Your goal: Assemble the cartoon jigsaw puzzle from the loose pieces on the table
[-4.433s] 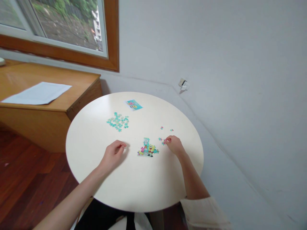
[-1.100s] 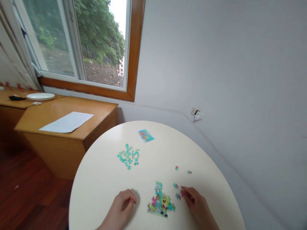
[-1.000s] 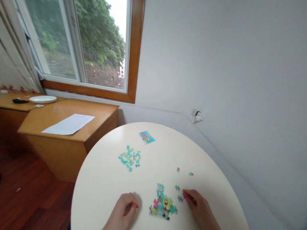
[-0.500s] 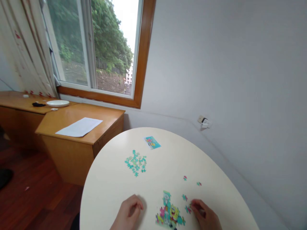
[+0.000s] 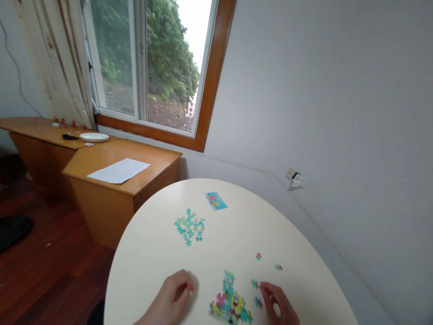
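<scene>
A partly joined cartoon puzzle (image 5: 232, 302) lies on the round cream table (image 5: 152, 266) near its front edge. My left hand (image 5: 174, 295) rests on the table to the left of the puzzle, fingers curled in with nothing showing in them. My right hand (image 5: 279, 304) lies to the right of the puzzle, fingers bent together, their tips touching two loose teal pieces (image 5: 257, 293). Whether it holds a piece is hidden. A heap of teal pieces (image 5: 189, 225) lies further back, with a small picture card (image 5: 215, 201) behind it.
Two stray pieces (image 5: 258, 256) (image 5: 278, 267) lie right of centre. A low wooden cabinet (image 5: 111, 194) with a white sheet (image 5: 118, 170) stands to the left, under a window; a white plate (image 5: 94, 136) sits further along. The grey wall runs close on the right.
The view has lifted and swung left, so the window fills more of it and my hands sit at the bottom edge. Both hands stay beside the puzzle.
</scene>
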{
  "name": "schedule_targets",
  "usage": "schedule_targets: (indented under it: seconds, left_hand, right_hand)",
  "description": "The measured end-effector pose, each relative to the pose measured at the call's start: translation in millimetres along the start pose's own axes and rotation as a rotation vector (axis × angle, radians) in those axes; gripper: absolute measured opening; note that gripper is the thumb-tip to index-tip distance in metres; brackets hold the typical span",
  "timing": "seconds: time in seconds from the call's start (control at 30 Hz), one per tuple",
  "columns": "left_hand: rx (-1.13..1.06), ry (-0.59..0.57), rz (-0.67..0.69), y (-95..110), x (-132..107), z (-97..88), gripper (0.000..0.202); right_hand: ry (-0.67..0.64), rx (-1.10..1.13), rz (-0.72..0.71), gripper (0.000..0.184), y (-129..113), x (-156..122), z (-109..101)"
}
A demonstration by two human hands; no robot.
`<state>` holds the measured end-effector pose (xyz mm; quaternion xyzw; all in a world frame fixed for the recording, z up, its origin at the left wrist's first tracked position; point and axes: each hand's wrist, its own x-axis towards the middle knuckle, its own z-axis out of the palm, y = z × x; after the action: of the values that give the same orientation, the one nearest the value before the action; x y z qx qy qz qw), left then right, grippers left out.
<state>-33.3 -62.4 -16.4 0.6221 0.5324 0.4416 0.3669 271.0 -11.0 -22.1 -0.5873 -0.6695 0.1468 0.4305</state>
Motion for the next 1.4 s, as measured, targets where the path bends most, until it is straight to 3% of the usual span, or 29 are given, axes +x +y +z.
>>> schedule_targets:
  seconds: [0.13,0.33,0.5,0.67,0.87,1.03,1.23,1.4]
  left_hand:
    - [0.035,0.003,-0.013,8.5,-0.9,-0.1,0.017]
    - [0.121,0.027,-0.003,14.8,-1.3,0.6,0.020]
    - [0.230,0.009,0.050,24.2,-4.2,-3.1,0.022]
    - [0.247,-0.041,0.022,30.6,-5.2,-5.8,0.021]
    - [0.296,-0.065,0.031,37.4,-5.0,-5.0,0.020]
    - [0.299,-0.045,-0.013,36.6,1.8,-0.9,0.021]
    - [0.287,-0.012,-0.047,39.0,13.9,17.5,0.020]
    - [0.351,0.040,-0.020,40.0,13.0,29.6,0.024]
  right_hand:
    - [0.037,0.032,-0.143,0.040,-6.2,-1.2,3.3]
    - [0.068,0.050,-0.244,0.033,-23.9,-1.8,4.0]
    - [0.035,0.093,-0.164,0.034,-50.7,-2.2,-1.1]
    - [-0.195,0.149,-0.179,0.028,-73.2,6.3,-0.7]
    - [-0.396,0.221,-0.234,0.021,-88.5,21.5,15.8]
    - [-0.530,0.301,-0.197,0.017,-92.6,27.7,37.5]
    - [-0.480,0.378,-0.086,0.017,-82.0,21.7,58.6]
    - [-0.500,0.363,-0.133,0.014,-75.5,18.4,57.1]
